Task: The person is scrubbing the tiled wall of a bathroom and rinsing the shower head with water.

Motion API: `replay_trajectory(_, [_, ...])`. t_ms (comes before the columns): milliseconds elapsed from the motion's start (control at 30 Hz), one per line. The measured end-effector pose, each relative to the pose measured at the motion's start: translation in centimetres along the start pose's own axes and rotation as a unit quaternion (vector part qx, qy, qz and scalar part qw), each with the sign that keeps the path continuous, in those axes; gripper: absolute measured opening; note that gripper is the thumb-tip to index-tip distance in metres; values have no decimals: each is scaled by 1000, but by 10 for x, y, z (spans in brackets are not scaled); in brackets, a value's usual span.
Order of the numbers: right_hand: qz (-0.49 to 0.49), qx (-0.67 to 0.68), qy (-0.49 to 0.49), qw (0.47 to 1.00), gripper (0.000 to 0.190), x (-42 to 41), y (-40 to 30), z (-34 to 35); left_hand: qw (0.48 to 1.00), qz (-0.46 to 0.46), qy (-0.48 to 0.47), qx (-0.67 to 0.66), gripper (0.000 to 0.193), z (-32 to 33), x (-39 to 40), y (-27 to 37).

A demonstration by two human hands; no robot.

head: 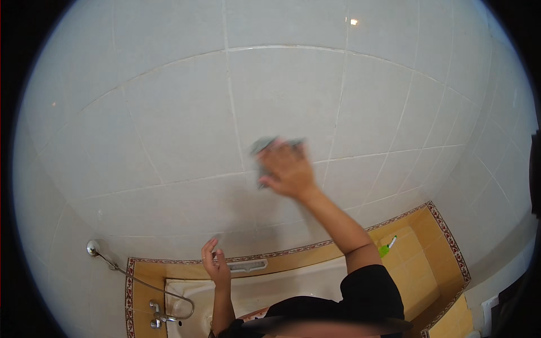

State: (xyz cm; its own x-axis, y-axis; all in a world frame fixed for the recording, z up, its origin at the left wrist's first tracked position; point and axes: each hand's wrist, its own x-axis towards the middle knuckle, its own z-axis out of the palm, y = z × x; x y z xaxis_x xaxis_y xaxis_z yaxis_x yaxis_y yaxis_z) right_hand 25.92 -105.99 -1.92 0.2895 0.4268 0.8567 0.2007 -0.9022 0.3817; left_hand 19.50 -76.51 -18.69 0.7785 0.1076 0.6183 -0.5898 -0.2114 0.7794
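My right hand [287, 169] presses a grey-green cloth [264, 145] flat against the white wall tiles [287, 93]. Both hand and cloth are blurred, and parts of the cloth stick out past the fingers. Lower and to the left, my left hand [216, 262] is raised with nothing in it, its fingers loosely bent and apart, a ring on one of them. Close beside that hand, a white soap rack [249, 265] is fixed to the yellow tile band above the bathtub [287, 285].
A hand shower [93, 248] hangs on the left wall, its metal hose [156, 288] looping down to a mixer tap [158, 316]. On the yellow tiled ledge [412, 270] at the right stands a green spray bottle [385, 249]. A patterned border strip [448, 241] edges the yellow tiles.
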Motion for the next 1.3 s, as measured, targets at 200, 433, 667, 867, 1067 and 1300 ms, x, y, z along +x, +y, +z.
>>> replay_trajectory(200, [329,-140,199,912,68,59,124,-81,996,-31,78,-5,26,-15,-2,-21])
replay_trajectory(433, [232,-45,48,970,62,-38,-17,9,997,-43,64,15,42,12,6,-10])
replay_trajectory(667, [158,-28,-50,986,54,-63,54,-31,988,-16,-97,122,80,21,13,-34])
replay_trajectory(867, [406,-84,220,883,61,-20,142,-85,969,17,-167,181,100,40,5,-33])
replay_trajectory(1067, [397,-51,133,907,62,-103,-2,2,943,19,-211,257,101,34,8,-32])
replay_trajectory(1300, [417,-45,135,897,60,-155,8,17,925,4,-228,304,99,26,18,-34])
